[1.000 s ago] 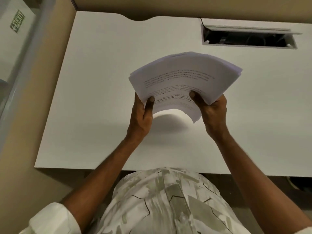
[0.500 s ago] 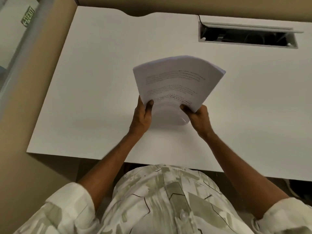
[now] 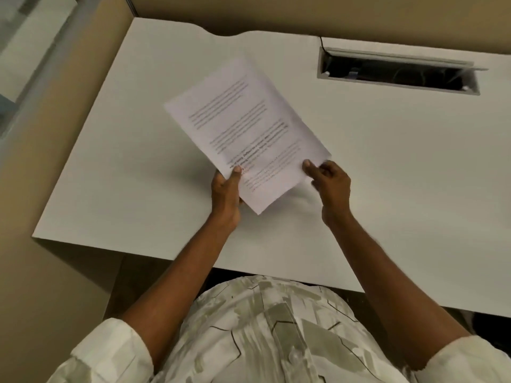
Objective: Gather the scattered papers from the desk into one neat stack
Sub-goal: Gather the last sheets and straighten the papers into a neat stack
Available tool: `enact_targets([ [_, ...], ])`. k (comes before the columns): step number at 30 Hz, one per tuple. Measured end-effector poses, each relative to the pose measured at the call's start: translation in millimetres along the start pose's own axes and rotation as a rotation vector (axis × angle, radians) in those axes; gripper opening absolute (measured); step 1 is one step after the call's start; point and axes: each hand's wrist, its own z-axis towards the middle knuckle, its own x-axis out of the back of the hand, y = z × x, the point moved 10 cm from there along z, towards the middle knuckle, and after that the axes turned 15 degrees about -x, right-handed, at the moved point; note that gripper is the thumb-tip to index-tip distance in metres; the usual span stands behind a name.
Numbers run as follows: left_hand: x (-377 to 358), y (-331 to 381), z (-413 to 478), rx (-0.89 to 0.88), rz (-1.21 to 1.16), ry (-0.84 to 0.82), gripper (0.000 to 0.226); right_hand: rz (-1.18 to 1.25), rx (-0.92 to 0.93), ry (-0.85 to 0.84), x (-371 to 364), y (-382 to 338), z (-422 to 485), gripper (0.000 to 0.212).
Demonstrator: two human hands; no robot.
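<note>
At the far left the table [image 3: 116, 150] is bare; I see no loose sheet lying anywhere on its white top. My left hand [image 3: 225, 193] is pinching the near-left edge of the stack of papers [image 3: 246, 134], thumb on top of the printed page and fingers hidden underneath. The stack sits above the middle of the table, turned at a slant so its far corner points up and left. A second ago it was fanned and bowed upward between my hands, with edges stepped apart; now it reads as one flat block with edges closely aligned, so the squaring-up looks mostly done. Whether its underside touches the table I cannot tell, though a soft shadow under the near corner suggests it is lifted there. My right hand [image 3: 327, 181] has slid to the near-right corner, thumb and curled fingers just nipping the edge, a lighter grip than before. Farther right, the open cable tray [image 3: 398, 74] in the table is well apart from everything. I judge what remains is laying the stack down flat.
</note>
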Motion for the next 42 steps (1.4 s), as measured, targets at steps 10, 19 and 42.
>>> enact_targets([
  [10,28.2,9.7,-0.1,0.026,-0.176,0.075,0.052,-0.070,0.107,-0.175,-16.2,-2.4,-28.2,0.037],
  [19,40.8,108.4,63.7,-0.486,0.526,-0.364,0.034,-0.148,0.338,-0.127,2.3,-41.1,-30.1,0.024],
  [42,6.5,77.4,48.4,-0.549,0.836,-0.432,0.028,-0.163,0.125,-0.026,59.0,-23.1,-4.4,0.054],
])
